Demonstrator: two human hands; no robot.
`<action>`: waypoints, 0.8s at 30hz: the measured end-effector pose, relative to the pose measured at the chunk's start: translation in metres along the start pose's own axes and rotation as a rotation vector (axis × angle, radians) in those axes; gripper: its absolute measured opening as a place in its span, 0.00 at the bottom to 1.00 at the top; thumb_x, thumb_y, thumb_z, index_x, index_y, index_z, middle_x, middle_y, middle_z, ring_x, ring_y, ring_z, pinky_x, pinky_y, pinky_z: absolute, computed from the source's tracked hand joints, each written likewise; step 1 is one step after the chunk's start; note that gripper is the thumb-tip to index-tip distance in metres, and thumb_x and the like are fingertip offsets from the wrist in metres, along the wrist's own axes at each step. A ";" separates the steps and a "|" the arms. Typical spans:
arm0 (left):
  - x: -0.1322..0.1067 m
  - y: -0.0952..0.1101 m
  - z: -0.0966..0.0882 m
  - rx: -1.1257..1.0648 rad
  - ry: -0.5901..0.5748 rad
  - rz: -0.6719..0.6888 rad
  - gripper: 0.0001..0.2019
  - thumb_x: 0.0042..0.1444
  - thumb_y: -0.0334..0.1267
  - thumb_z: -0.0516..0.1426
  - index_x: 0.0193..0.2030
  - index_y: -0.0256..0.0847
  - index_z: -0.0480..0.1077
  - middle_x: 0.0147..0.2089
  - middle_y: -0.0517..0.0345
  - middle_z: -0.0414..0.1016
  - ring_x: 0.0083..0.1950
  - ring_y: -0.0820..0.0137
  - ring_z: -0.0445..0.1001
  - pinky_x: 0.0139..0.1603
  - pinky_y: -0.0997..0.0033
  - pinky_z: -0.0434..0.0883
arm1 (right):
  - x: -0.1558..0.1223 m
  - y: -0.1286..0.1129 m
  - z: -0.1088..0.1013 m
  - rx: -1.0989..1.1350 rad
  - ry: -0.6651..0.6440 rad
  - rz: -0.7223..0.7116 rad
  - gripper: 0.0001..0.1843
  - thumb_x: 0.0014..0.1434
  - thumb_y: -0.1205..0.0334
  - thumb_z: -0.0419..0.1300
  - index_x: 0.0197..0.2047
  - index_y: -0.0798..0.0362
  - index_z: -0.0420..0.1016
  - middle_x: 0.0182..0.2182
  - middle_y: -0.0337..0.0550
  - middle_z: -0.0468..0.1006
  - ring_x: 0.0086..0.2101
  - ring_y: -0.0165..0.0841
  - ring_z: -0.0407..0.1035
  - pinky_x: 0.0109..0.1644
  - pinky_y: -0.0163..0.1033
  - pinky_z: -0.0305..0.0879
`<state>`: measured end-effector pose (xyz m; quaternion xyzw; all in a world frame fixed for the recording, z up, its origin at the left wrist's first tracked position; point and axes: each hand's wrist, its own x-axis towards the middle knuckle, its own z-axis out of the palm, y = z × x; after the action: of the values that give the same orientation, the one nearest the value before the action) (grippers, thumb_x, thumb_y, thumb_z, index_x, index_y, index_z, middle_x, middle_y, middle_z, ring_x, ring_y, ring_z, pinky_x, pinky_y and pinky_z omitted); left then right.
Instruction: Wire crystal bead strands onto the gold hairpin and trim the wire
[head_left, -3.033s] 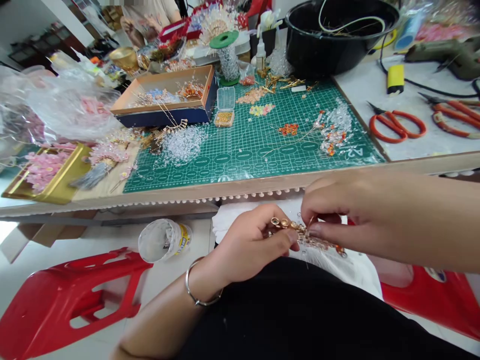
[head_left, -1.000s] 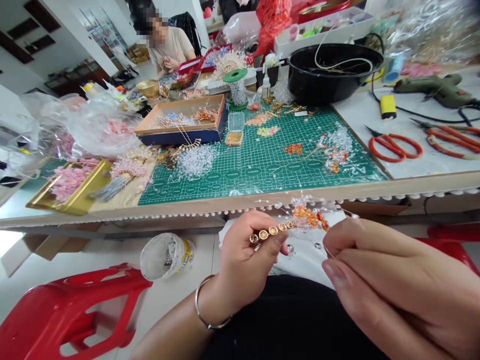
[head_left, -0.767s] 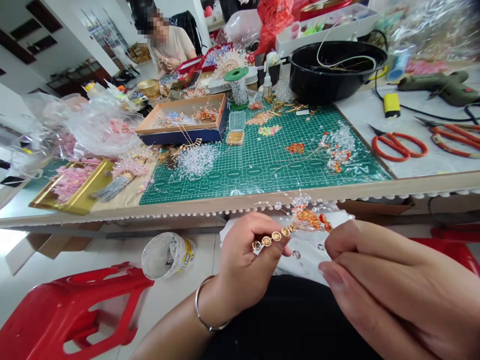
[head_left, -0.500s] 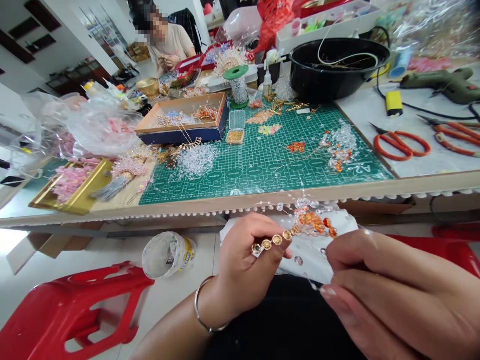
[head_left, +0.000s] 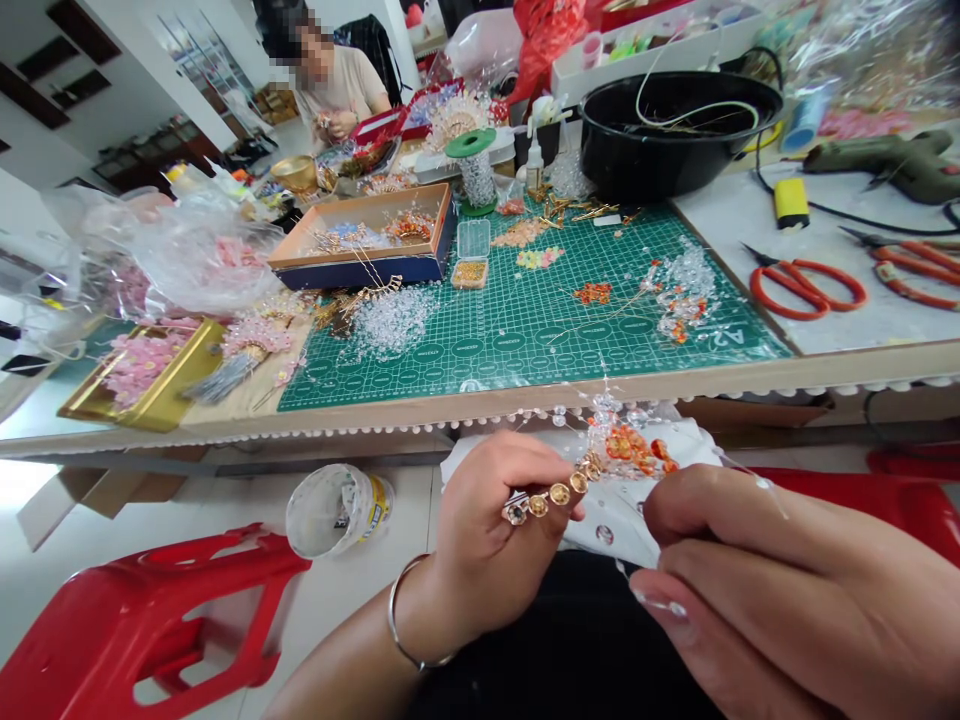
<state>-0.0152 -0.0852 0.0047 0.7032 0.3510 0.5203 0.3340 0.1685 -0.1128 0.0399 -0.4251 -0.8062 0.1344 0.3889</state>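
Observation:
My left hand (head_left: 495, 535) is closed around a beaded hair ornament (head_left: 559, 494), whose row of round gold settings pokes out between thumb and forefinger. Orange and clear beads (head_left: 634, 450) on fine wires spread from its far end, over a white cloth (head_left: 480, 455) at my lap. To the right, close to the camera, my right hand (head_left: 795, 580) is pinched on a thin wire strung with small clear beads (head_left: 660, 603). Part of that strand runs across my thumb, and its other end is hard to follow. The two hands are apart.
A green cutting mat (head_left: 517, 350) bears clear beads (head_left: 394, 320) and orange beads (head_left: 592, 293). Behind are a box of ornaments (head_left: 360, 265) and a black basin (head_left: 675, 140). Orange-handled scissors (head_left: 810, 285) lie right. A red stool (head_left: 247, 600) and bucket (head_left: 330, 510) stand left; a person (head_left: 337, 90) sits opposite.
The ornament has tilted slightly in my left hand, its gold settings shifting a little right and down. My right hand has moved slightly left, still pinching the beaded wire.

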 end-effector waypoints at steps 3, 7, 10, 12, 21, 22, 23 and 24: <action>-0.001 -0.001 0.000 0.004 0.001 0.026 0.06 0.62 0.30 0.59 0.44 0.45 0.71 0.32 0.60 0.78 0.36 0.71 0.76 0.41 0.68 0.73 | 0.003 0.001 0.000 -0.064 -0.016 -0.115 0.14 0.66 0.65 0.48 0.30 0.49 0.68 0.27 0.40 0.69 0.26 0.30 0.64 0.26 0.38 0.65; -0.001 0.000 -0.002 0.058 -0.019 0.041 0.06 0.62 0.31 0.59 0.45 0.46 0.70 0.34 0.58 0.79 0.38 0.69 0.77 0.41 0.67 0.74 | 0.006 0.003 -0.003 -0.092 -0.146 -0.132 0.18 0.67 0.66 0.46 0.25 0.51 0.63 0.25 0.40 0.64 0.23 0.29 0.60 0.22 0.39 0.56; -0.001 0.004 -0.004 0.140 -0.026 0.070 0.08 0.62 0.31 0.59 0.46 0.46 0.70 0.37 0.56 0.80 0.38 0.68 0.78 0.38 0.67 0.74 | 0.007 0.004 -0.005 -0.066 -0.205 -0.079 0.17 0.68 0.67 0.47 0.25 0.51 0.61 0.25 0.40 0.65 0.24 0.30 0.62 0.25 0.40 0.56; 0.000 0.007 -0.005 0.211 -0.033 0.124 0.11 0.60 0.29 0.60 0.48 0.45 0.69 0.38 0.54 0.79 0.38 0.69 0.77 0.38 0.69 0.74 | 0.007 0.006 -0.007 -0.058 -0.228 -0.039 0.16 0.68 0.65 0.48 0.26 0.50 0.61 0.26 0.40 0.66 0.26 0.32 0.64 0.28 0.40 0.58; 0.006 0.004 -0.004 0.286 -0.024 0.234 0.11 0.57 0.27 0.60 0.46 0.40 0.69 0.36 0.56 0.80 0.38 0.70 0.77 0.40 0.72 0.76 | 0.004 0.009 -0.012 -0.017 -0.174 0.163 0.04 0.70 0.60 0.50 0.43 0.47 0.64 0.27 0.34 0.73 0.23 0.27 0.67 0.25 0.32 0.62; 0.006 0.003 -0.003 0.289 -0.023 0.240 0.11 0.56 0.26 0.60 0.45 0.40 0.68 0.37 0.55 0.80 0.38 0.70 0.77 0.40 0.72 0.76 | 0.003 0.011 -0.011 -0.021 -0.163 0.186 0.04 0.70 0.59 0.50 0.45 0.47 0.65 0.29 0.34 0.75 0.23 0.27 0.68 0.25 0.32 0.62; 0.005 0.003 -0.003 0.294 -0.026 0.244 0.12 0.56 0.26 0.60 0.45 0.39 0.68 0.37 0.55 0.80 0.38 0.70 0.77 0.40 0.72 0.76 | 0.001 0.012 -0.009 -0.033 -0.142 0.197 0.05 0.70 0.58 0.51 0.46 0.46 0.66 0.30 0.33 0.76 0.24 0.27 0.69 0.25 0.32 0.62; 0.004 0.002 -0.003 0.302 -0.031 0.249 0.12 0.55 0.26 0.60 0.45 0.39 0.68 0.37 0.54 0.79 0.38 0.69 0.77 0.40 0.72 0.76 | -0.001 0.014 -0.007 -0.053 -0.122 0.195 0.05 0.70 0.58 0.52 0.46 0.45 0.67 0.31 0.33 0.77 0.24 0.27 0.69 0.26 0.33 0.62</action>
<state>-0.0169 -0.0824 0.0093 0.7911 0.3305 0.4882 0.1631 0.1824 -0.1059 0.0367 -0.5024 -0.7866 0.1759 0.3129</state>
